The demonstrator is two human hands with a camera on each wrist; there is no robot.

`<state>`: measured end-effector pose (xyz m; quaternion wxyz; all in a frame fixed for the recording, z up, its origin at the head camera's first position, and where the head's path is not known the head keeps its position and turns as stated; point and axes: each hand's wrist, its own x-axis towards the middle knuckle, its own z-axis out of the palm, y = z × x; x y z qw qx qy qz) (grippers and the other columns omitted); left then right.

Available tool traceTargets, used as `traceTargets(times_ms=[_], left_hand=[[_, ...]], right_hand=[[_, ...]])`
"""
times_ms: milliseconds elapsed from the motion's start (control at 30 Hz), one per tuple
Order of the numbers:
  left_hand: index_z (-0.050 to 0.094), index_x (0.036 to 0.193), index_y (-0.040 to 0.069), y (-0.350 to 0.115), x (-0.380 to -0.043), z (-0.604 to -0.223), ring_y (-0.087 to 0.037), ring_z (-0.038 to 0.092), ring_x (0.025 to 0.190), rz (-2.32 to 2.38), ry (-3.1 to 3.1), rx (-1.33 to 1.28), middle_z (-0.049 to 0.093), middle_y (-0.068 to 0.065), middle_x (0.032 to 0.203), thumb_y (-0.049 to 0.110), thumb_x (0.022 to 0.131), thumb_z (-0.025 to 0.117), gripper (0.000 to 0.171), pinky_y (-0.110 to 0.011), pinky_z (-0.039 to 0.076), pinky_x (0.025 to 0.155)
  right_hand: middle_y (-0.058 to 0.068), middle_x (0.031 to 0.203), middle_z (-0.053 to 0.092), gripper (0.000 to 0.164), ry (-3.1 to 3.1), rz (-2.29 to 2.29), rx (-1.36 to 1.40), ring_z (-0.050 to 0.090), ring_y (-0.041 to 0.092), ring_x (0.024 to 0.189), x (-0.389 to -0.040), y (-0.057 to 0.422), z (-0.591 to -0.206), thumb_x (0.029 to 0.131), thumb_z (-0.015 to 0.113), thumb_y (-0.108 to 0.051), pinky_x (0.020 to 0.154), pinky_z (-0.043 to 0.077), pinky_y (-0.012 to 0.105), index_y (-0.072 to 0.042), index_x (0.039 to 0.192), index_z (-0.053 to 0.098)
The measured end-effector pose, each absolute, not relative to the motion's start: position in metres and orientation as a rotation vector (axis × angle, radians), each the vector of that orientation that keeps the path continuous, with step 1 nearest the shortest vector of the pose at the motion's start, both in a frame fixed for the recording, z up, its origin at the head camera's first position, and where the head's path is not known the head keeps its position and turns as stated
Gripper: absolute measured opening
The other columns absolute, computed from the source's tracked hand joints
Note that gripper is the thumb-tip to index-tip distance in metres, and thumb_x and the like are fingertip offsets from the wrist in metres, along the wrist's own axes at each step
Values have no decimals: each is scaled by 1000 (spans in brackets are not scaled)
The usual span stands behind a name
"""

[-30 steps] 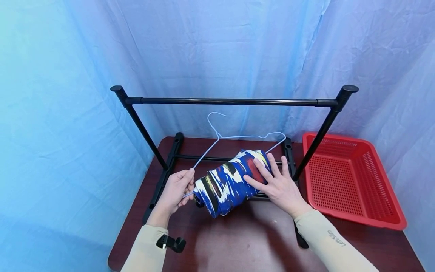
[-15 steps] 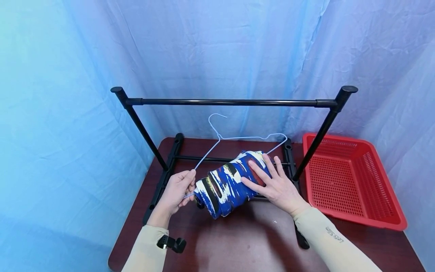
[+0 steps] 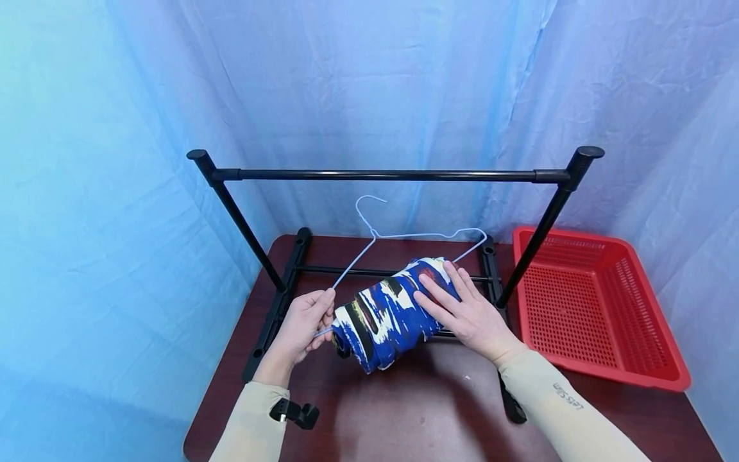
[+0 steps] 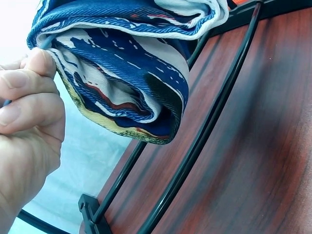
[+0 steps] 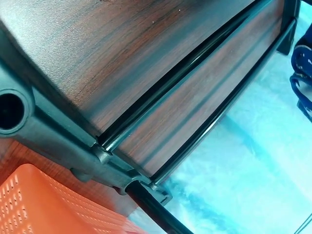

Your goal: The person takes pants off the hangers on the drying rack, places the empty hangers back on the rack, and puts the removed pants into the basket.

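A pale blue wire hanger (image 3: 404,235) is held up below the rack's top bar, its hook pointing upward. Over its lower part lies a folded denim garment (image 3: 381,314), patterned in blue, white, black, red and yellow. My left hand (image 3: 301,324) pinches the hanger's left corner, right beside the garment's end. In the left wrist view, the layered folds of the denim garment (image 4: 126,83) hang next to the fingertips. My right hand (image 3: 470,314) rests on the garment's right part with its fingers extended. Only a bit of the garment (image 5: 303,63) shows in the right wrist view.
A black clothes rack (image 3: 381,174) stands on the dark red-brown table (image 3: 404,410), its feet and lower bars beneath the garment. A red plastic basket (image 3: 658,346) sits at the right beside the rack. Blue curtains (image 3: 369,77) surround the table.
The fingers of my right hand have come closer together on the garment. The hanger and garment have shifted slightly down in the head view, while my left hand keeps its pinch.
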<state>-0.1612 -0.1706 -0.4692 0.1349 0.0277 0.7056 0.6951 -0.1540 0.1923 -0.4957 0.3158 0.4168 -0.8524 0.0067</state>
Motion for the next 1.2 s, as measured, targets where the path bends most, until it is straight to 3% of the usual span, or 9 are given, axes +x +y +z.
traceTargets(times_ms=[67,433,1033,1200], left_hand=[[51,87,-2,-171,-161,-470,-12,45,38,2011,2052,79,52,-12,65,53,100,61,57,-21,31,33],[53,85,3,-173,-163,-473,-13,45,38,2005,2090,46,55,-10,62,54,99,61,54,-21,32,34],[54,87,0,-169,-164,-476,-17,48,44,1917,2187,0,56,-8,63,52,103,56,54,-21,31,37],[55,85,2,-166,-166,-475,-19,49,45,1909,2210,-6,56,-12,64,51,103,57,52,-22,28,37]], right_hand=[[14,162,38,48,-2204,41,1110,30,51,147,-155,192,-496,114,20,-21,116,33,62,-15,153,47],[17,154,49,46,-2139,105,1153,48,44,139,-155,186,-491,115,24,-19,103,49,56,-3,147,53],[20,151,51,47,-2142,122,1163,52,42,136,-151,187,-478,115,21,-17,101,50,54,2,144,53],[19,152,50,49,-2162,122,1147,51,41,137,-149,189,-473,115,20,-19,103,49,54,1,145,52]])
